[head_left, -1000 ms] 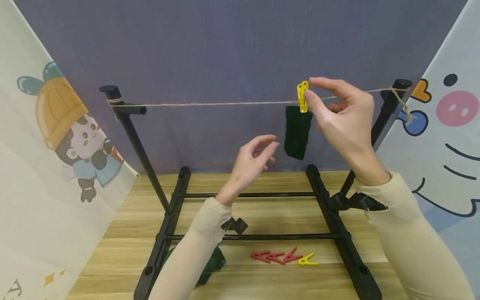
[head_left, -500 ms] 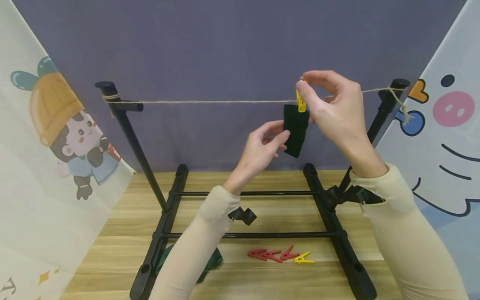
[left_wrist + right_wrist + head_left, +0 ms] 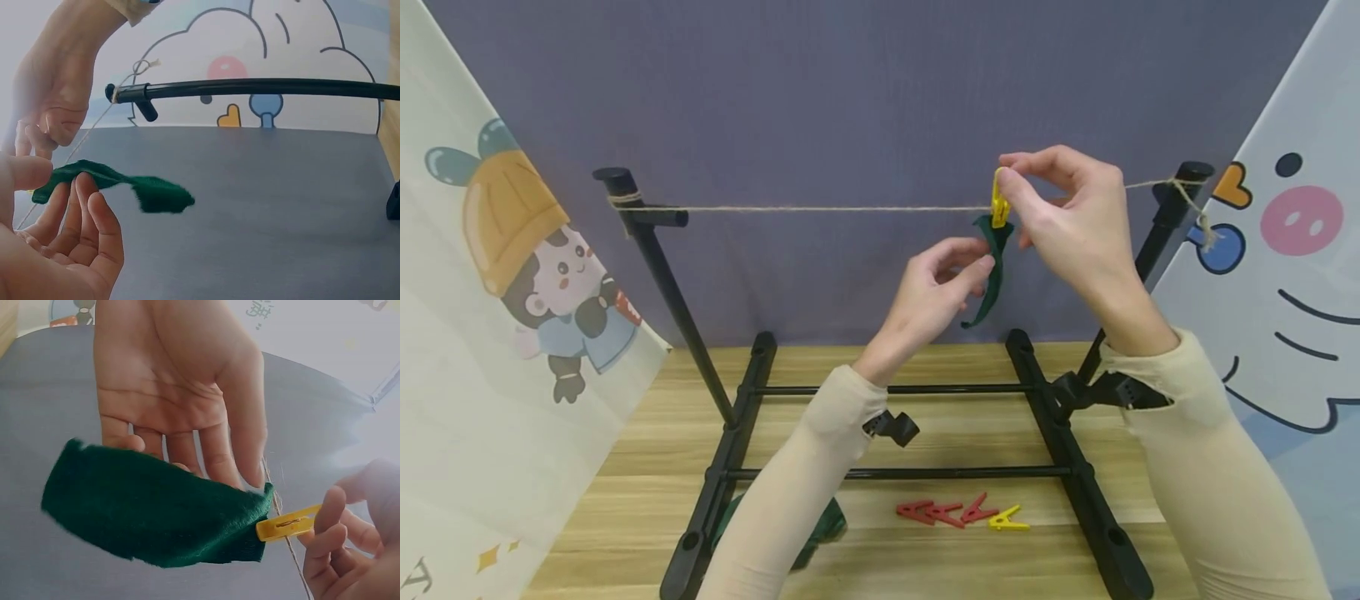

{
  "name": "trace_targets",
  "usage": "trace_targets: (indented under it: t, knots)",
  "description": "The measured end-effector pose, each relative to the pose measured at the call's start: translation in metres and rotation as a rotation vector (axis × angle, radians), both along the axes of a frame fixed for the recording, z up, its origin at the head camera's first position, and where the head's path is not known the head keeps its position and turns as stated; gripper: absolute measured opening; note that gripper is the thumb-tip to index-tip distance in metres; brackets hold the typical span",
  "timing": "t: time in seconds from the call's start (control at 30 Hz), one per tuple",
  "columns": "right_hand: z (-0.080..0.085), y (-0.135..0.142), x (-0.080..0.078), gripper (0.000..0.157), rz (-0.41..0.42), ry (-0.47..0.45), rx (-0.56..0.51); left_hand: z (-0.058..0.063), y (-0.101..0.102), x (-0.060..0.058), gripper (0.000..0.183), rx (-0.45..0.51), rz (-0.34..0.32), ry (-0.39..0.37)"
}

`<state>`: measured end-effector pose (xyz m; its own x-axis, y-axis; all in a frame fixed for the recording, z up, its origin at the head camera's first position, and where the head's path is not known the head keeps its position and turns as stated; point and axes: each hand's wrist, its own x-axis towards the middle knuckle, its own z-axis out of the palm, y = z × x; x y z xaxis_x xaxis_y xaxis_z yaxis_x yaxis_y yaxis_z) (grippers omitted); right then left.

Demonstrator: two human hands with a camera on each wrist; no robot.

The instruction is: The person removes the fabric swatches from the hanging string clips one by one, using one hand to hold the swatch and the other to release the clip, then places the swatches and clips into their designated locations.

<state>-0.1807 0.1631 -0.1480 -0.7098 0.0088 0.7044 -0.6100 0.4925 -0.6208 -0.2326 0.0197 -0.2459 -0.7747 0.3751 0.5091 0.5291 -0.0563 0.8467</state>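
A yellow clothespin sits on the twine line and clips the top of a green cloth. My right hand pinches the handles of this clothespin between thumb and fingers. Below it, my left hand holds the cloth's edge with thumb and fingertips. The cloth hangs twisted, almost edge-on in the head view. Seen from the right wrist, the cloth's broad face covers most of the left fingertips. In the left wrist view the cloth lies between the thumb and curled fingers, its free end sticking out.
A black rack carries the line between two posts. On the wooden table lie several red clothespins and one yellow clothespin. Green cloth lies partly under the left forearm. Printed panels stand at both sides.
My left hand has moved right and up to the hanging cloth, which has turned from nearly flat to twisted. My right hand has stayed at the clothespin, moving slightly left.
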Motion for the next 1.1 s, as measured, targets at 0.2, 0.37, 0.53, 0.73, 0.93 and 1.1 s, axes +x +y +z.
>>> trace_targets:
  t: [0.2, 0.37, 0.53, 0.73, 0.93, 1.1]
  knots:
    - [-0.003, 0.004, 0.0, 0.023, 0.038, -0.047, -0.019, 0.001, 0.002, -0.002, 0.028, 0.02, 0.027, 0.024]
    - [-0.006, 0.008, -0.001, 0.023, 0.058, -0.021, -0.019, 0.0, 0.001, -0.005, 0.032, 0.034, 0.059, 0.0]
    - [-0.007, 0.011, -0.003, 0.029, 0.055, 0.024, -0.014, 0.0, 0.001, -0.009, 0.035, 0.03, 0.06, -0.01]
    - [-0.008, 0.016, -0.004, 0.032, 0.042, -0.001, 0.001, 0.009, 0.001, -0.001, 0.033, 0.009, 0.074, -0.034]
    - [-0.011, 0.02, -0.004, 0.031, -0.002, 0.012, 0.025, 0.021, -0.002, 0.014, 0.027, 0.001, 0.089, -0.027]
    - [-0.013, 0.024, -0.005, 0.031, -0.014, 0.048, 0.016, 0.008, 0.0, -0.001, 0.022, 0.029, 0.104, 0.012]
